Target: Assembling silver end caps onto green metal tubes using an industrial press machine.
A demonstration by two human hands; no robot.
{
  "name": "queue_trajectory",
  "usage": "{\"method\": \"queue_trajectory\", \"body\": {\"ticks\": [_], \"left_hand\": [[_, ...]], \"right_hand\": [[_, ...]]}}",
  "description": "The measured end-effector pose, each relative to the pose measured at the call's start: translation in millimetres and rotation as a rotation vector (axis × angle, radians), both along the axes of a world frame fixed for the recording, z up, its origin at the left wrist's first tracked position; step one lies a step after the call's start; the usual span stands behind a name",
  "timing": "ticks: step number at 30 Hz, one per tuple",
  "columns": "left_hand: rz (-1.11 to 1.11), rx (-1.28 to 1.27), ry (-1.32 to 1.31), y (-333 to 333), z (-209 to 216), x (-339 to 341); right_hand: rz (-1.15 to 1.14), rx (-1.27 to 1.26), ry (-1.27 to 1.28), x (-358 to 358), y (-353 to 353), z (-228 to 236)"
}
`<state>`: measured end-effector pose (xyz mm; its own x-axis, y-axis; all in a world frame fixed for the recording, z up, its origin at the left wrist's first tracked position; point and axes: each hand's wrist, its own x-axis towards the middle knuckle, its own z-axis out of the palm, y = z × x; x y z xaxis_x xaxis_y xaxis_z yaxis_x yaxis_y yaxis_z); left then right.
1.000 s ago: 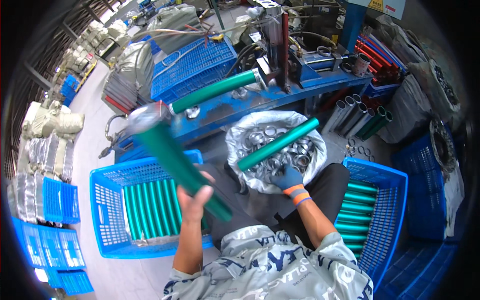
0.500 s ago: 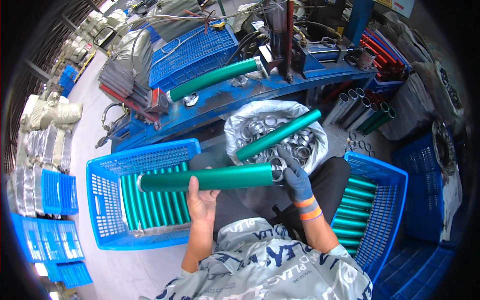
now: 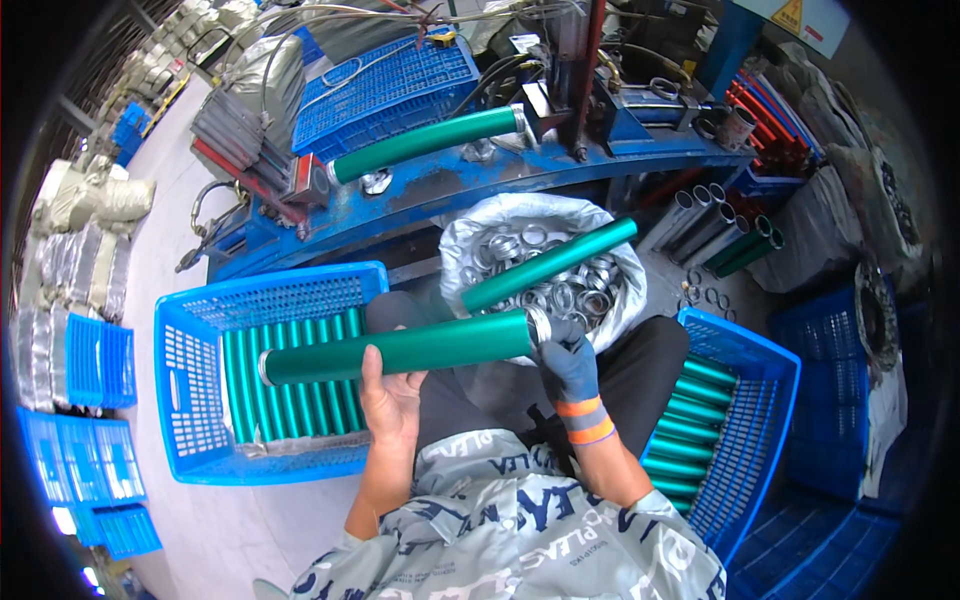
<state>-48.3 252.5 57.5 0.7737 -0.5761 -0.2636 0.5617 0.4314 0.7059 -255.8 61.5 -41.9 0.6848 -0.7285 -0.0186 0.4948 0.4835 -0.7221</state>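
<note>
A green metal tube (image 3: 430, 346) lies across my lap, its right end a little higher than its left. My bare left hand (image 3: 391, 398) holds it from below near the middle, thumb on the near side. At the tube's right end sits a silver metal ring (image 3: 540, 325). My right hand (image 3: 568, 364), in a grey glove with an orange cuff, has its fingers closed on this ring; its fingertips are partly hidden. The tube's left end also carries a silver rim. Just beyond, another green tube (image 3: 550, 266) rests across a white sack (image 3: 462, 222) full of silver rings (image 3: 503, 247).
Blue crates with green tubes flank me: the left crate (image 3: 168, 350) and the right crate (image 3: 775, 352). Ahead stands a blue machine bench (image 3: 400, 212), with a green tube (image 3: 430, 142) set between its ends. Grey tubes (image 3: 678, 218) stand on the floor at the right.
The held tube's right end has tilted up slightly. My right hand has closed in around the ring at that end. The whole view has shifted a little.
</note>
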Motion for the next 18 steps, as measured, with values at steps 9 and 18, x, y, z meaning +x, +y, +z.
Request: {"method": "queue_trajectory", "body": {"ticks": [9, 18], "left_hand": [[0.038, 0.025, -0.089, 12, -7, 7], [0.01, 0.075, -0.141, 2, -16, 6]], "right_hand": [[0.043, -0.2, 0.142, 1, 3, 46], [0.099, -0.236, 0.306, -1, -13, 62]]}}
